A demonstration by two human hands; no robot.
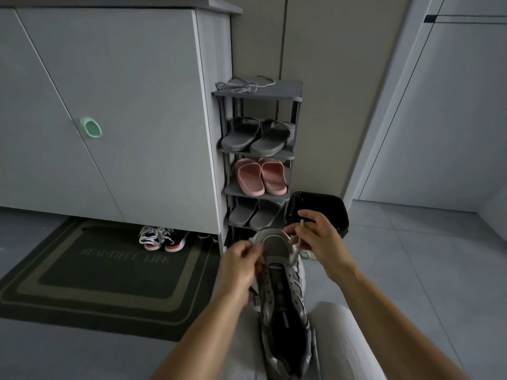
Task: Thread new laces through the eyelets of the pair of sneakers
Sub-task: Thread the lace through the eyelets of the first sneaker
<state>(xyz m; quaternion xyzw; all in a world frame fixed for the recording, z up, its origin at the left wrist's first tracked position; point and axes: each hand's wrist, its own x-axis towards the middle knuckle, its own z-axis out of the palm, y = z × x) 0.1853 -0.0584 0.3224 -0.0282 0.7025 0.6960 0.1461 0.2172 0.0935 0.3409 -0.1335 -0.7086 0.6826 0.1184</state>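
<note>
Our left hand (241, 260) and right hand (319, 238) are each pinching an end of the lace (297, 252) beside the toe, probably evening it out. We are wedging the sneaker (282, 303) between our thighs, toe away, likely steadying it.

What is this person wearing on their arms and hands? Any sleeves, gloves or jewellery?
Both arms are bare up to the picture's edge; no sleeves show. The left hand and right hand wear no gloves, and no watch, ring or bracelet shows. Light grey trousers cover the legs.
</note>
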